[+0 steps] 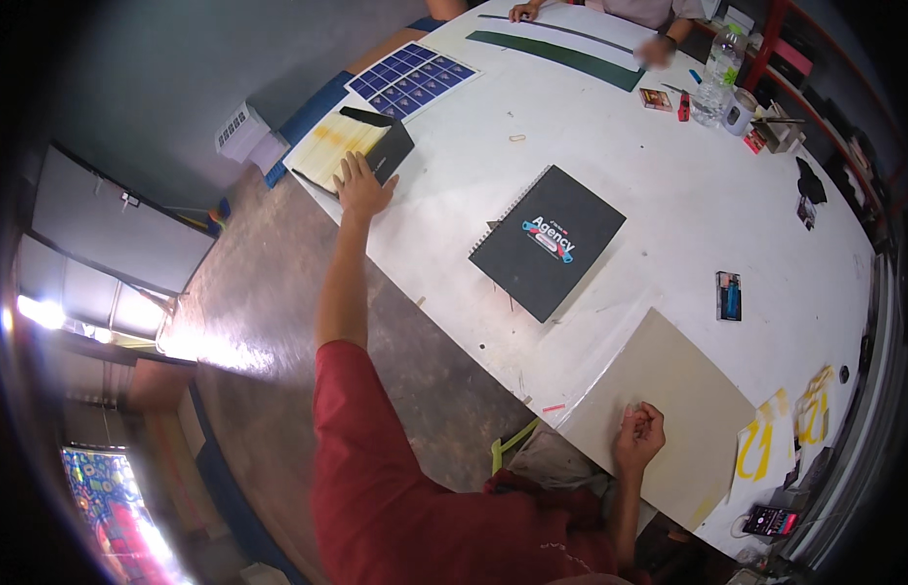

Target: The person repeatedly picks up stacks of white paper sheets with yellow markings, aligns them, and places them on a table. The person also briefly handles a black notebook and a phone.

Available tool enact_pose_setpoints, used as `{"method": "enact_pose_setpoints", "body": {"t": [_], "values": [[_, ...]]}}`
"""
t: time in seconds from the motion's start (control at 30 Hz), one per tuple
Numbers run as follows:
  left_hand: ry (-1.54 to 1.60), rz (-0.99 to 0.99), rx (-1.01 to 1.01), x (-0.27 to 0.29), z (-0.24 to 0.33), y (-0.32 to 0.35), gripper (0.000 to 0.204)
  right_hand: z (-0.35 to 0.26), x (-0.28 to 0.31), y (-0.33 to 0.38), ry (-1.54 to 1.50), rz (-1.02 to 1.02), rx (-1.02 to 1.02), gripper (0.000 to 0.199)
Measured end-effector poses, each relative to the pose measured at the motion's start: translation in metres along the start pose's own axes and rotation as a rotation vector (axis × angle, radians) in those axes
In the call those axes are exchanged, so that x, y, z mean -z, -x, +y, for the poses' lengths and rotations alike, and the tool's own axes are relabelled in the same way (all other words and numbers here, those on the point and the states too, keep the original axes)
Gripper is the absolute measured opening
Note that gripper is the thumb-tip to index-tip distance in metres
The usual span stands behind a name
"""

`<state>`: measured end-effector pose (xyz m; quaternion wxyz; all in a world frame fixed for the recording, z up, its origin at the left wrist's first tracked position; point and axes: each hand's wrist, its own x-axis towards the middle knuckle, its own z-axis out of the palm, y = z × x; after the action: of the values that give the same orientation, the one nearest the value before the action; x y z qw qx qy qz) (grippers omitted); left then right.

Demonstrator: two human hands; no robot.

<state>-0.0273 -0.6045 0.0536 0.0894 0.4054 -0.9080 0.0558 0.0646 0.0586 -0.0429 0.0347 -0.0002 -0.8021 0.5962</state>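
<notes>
My left arm reaches far out to the table's left edge. The fingers of my left hand (364,185) are stretched and spread against the near side of a black open box (388,154) with a stack of cream, yellow-stained sheets (334,141). My right hand (639,435) is closed, fingers curled in, above a grey-beige board (669,390) at the near edge. Whether it holds anything small is hidden. Between the hands, farther in, lies a black spiral-bound notebook (561,268) with a coloured design on its cover.
Across the white table (669,234), another person's hands (655,51) are by a long green strip (556,58). A printed blue sheet (412,80) lies beyond the box. A water bottle (719,76) and mug (739,112) stand far right; a phone (769,520) lies near right.
</notes>
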Motion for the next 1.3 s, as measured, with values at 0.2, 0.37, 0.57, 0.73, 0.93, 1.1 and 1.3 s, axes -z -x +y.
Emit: {"method": "enact_pose_setpoints", "body": {"t": [0.2, 0.37, 0.57, 0.73, 0.93, 1.1, 1.3], "values": [[0.509, 0.544, 0.350, -0.030, -0.070, -0.016, 0.075, -0.005, -0.003, 0.001, 0.046, 0.005, 0.032, 0.024], [0.677, 0.261, 0.709, -0.072, -0.170, -0.022, 0.052, -0.008, -0.008, 0.000, 0.058, -0.029, 0.022, 0.023], [1.361, 0.189, 0.704, -0.061, -0.124, -0.011, 0.049, -0.006, -0.004, 0.000, 0.078, -0.011, 0.016, 0.023], [1.177, 0.017, 0.662, -0.045, -0.120, -0.024, 0.045, -0.004, -0.005, 0.000, 0.056, 0.004, 0.013, 0.023], [1.458, -0.181, 0.519, -0.033, -0.145, -0.026, 0.038, -0.011, -0.006, -0.001, 0.088, 0.013, 0.037, 0.025], [1.524, -0.178, 0.557, -0.024, -0.137, -0.027, 0.033, -0.004, -0.006, 0.001, 0.059, 0.031, 0.071, 0.025], [1.446, -0.114, 0.454, -0.036, -0.142, -0.017, 0.032, -0.006, -0.005, 0.002, 0.071, 0.046, 0.061, 0.024]]}}
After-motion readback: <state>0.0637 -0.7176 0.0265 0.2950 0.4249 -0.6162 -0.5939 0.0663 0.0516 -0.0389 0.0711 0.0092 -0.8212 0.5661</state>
